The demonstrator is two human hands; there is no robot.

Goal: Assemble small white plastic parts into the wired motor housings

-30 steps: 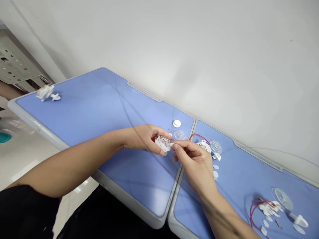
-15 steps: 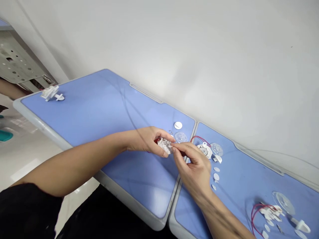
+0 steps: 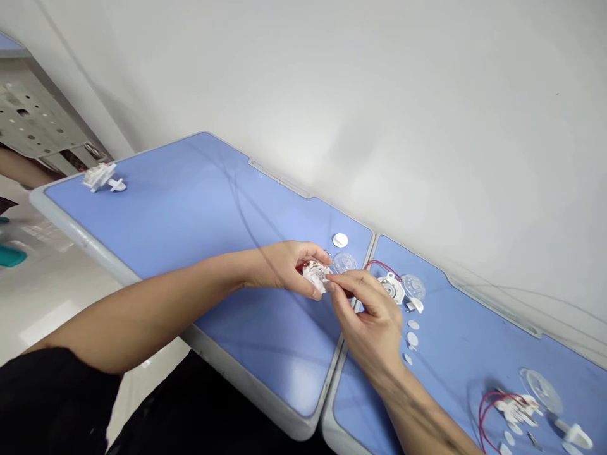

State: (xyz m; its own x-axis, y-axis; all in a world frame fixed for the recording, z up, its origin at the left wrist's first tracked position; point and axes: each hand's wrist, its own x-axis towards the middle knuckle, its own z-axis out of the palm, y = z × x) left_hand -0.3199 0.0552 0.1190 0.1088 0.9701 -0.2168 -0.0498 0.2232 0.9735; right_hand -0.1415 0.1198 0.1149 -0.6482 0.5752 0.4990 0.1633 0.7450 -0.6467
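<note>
My left hand (image 3: 287, 268) is closed around a small white plastic housing (image 3: 315, 274), holding it above the blue table near the seam. A bit of red wire shows between the housing and my palm. My right hand (image 3: 367, 309) pinches at the housing's right side, thumb and forefinger together; what sits between those fingertips is too small to name. Just behind the hands lie a clear plastic disc (image 3: 344, 263) and a white round cap (image 3: 340, 240). Right of my right hand is another white housing (image 3: 391, 288) with red wires.
Two blue tables (image 3: 190, 202) meet beside my hands, against a white wall. A white assembly (image 3: 100, 177) stands at the far left corner. Small white discs (image 3: 412, 339) and another clear disc (image 3: 414, 286) lie on the right table, with a red-wired white part (image 3: 516, 407) nearer me.
The view has shifted slightly. Both hands keep their hold, and the housing's face shows a little more between the fingers.
</note>
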